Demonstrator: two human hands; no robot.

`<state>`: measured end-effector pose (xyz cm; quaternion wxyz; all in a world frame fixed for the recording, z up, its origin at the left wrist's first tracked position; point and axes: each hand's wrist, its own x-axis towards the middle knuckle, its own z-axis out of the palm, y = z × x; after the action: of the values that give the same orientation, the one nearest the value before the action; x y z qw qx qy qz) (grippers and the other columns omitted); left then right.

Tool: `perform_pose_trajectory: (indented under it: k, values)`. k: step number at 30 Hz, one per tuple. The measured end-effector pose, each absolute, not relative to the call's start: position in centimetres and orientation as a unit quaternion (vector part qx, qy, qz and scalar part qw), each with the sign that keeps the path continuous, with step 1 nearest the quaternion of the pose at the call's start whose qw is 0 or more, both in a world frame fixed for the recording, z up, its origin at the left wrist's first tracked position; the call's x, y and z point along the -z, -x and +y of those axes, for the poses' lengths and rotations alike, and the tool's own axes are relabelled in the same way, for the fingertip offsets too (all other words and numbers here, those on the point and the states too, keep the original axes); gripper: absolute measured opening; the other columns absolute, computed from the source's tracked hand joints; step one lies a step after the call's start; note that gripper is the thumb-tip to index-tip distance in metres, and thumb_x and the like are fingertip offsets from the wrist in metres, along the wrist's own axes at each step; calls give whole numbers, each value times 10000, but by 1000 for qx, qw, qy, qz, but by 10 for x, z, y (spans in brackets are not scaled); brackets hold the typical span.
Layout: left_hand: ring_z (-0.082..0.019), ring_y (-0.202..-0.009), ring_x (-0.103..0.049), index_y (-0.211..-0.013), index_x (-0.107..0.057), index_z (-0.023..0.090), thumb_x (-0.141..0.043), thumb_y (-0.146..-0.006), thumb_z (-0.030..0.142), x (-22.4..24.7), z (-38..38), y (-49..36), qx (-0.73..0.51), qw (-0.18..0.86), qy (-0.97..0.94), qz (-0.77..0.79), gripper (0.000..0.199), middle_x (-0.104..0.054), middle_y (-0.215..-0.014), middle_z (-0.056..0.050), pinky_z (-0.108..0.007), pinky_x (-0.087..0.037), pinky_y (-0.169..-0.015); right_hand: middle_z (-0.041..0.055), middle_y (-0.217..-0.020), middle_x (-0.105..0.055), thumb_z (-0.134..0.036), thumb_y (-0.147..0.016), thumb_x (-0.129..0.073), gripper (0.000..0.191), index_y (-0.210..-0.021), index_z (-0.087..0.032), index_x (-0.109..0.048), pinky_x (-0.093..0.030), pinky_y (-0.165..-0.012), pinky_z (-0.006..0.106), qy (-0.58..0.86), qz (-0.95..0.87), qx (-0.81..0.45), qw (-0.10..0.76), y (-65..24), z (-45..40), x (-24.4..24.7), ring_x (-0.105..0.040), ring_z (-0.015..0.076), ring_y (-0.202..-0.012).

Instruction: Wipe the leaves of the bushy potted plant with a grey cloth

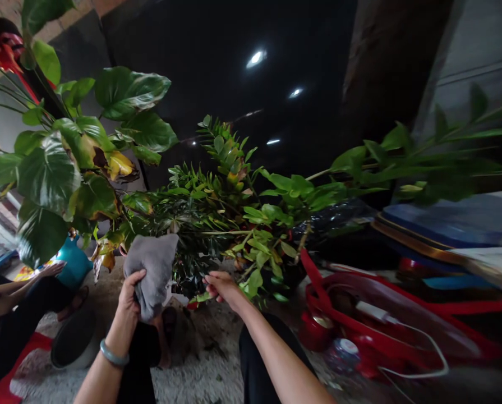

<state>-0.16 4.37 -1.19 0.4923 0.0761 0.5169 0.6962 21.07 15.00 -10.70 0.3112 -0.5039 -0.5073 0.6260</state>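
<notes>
The grey cloth point(153, 269) partly hides the left hand point(128, 294), and the left edge cuts off another person point(15, 324).

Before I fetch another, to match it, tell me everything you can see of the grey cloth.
The grey cloth looks like soft, matte fabric, plain and bunched in folds, with a corner poking out at upper right. The left hand grips its left side, holding it off the floor near the foliage. Dampness can't be judged.

Beyond the far edge of the grey floor point(202, 365) stands a glossy black panel point(217, 62) with bright reflections point(257, 58). Brickwork point(72, 18) shows near its upper left corner.
</notes>
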Motion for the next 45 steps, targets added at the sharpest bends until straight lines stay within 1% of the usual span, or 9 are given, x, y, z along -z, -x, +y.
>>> perform_pose_trajectory:
  k: [4, 9, 14, 21, 27, 31, 36, 41, 45]
  values:
    - [-190, -595, -713, -871, -666, 129, -644, -719, 47, 4, 62, 5, -710, 488, -122, 492, 174, -751, -697, -50, -281, -601, -647, -39, -524, -579, -264, -847, -538, 185, -715, -161, -618, -276, -370, 152, 504, -516, -619, 311, -205, 148, 107, -493, 60, -410]
    - [-244, -573, -717, -941, -662, 77, -657, -706, 39, 56, 58, -7, -620, 546, -89, 557, 238, -731, -619, -76, -356, -608, -650, -35, -517, -580, -285, -837, -555, 193, -691, -168, -604, -272, -379, 174, 508, -534, -606, 301, -208, 148, 109, -502, 82, -419]
    - [-281, -668, -738, -984, -661, 46, -658, -705, 37, 76, 51, -12, -625, 564, -63, 537, 279, -740, -641, -104, -391, -603, -720, -26, -554, -601, -298, -842, -547, 198, -704, -169, -609, -288, -406, 188, 516, -547, -592, 290, -214, 148, 107, -533, 102, -460]
    - [-309, -843, -735, -991, -668, 99, -699, -765, 226, 73, 64, -11, -652, 623, -60, 429, 261, -764, -770, -111, -434, -576, -827, -9, -582, -629, -321, -827, -545, 196, -722, -171, -617, -312, -418, 194, 484, -553, -604, 311, -208, 149, 110, -563, 118, -497]
    - [-282, -760, -733, -990, -656, 99, -789, -650, 196, 79, 86, -34, -609, 621, -116, 479, 377, -760, -776, -115, -415, -578, -786, -28, -536, -581, -256, -788, -513, 161, -688, -175, -609, -342, -431, 196, 461, -556, -607, 332, -199, 147, 108, -553, 114, -485]
    - [-246, -635, -703, -932, -656, 112, -807, -532, 113, 84, 84, -45, -597, 523, -218, 568, 427, -747, -728, -88, -366, -576, -669, -28, -515, -570, -222, -771, -488, 183, -671, -170, -632, -358, -452, 202, 471, -554, -597, 338, -191, 148, 106, -544, 109, -471]
    - [-273, -670, -708, -914, -670, 126, -786, -480, 125, 66, 56, -28, -593, 521, -221, 573, 449, -748, -722, -78, -374, -575, -650, -31, -472, -547, -232, -747, -536, 168, -597, -174, -584, -310, -403, 183, 476, -549, -607, 322, -194, 151, 112, -507, 90, -428]
    - [-214, -666, -709, -791, -683, 140, -769, -518, 165, 16, 58, -5, -713, 474, -203, 474, 288, -756, -720, -40, -298, -578, -697, -31, -523, -579, -265, -778, -531, 163, -681, -166, -616, -283, -373, 163, 480, -541, -613, 319, -199, 153, 117, -498, 71, -420]
    - [-239, -768, -725, -871, -703, 132, -773, -559, 173, 13, 68, -12, -684, 482, -205, 507, 322, -771, -792, -57, -331, -577, -781, -36, -511, -568, -276, -787, -543, 165, -685, -167, -614, -282, -365, 163, 486, -531, -617, 319, -197, 152, 118, -496, 72, -413]
